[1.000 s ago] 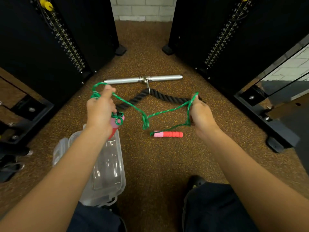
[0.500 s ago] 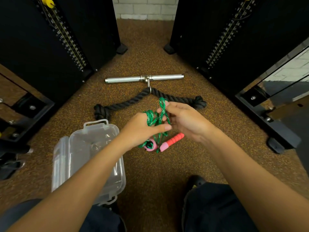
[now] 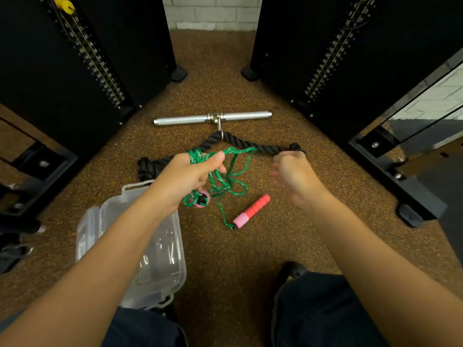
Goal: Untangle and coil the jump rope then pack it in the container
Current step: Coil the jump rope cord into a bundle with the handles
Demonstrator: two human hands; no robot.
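Clear plastic container (image 3: 160,266) sits open on the floor at far left, under your left forearm. Your left hand (image 3: 190,176) is clenched on several loops of the green jump rope (image 3: 225,181); loose strands hang from the fist, one pink handle end (image 3: 200,199) dangling just below it. The other red-and-pink handle (image 3: 251,211) lies on the floor between your hands. Your right hand (image 3: 292,172) is blurred, fingers curled, holding nothing I can see. A black rope attachment (image 3: 240,144) and steel bar (image 3: 213,118) lie beyond.

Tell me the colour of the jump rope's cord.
Green with darker flecks, seen in the head view.
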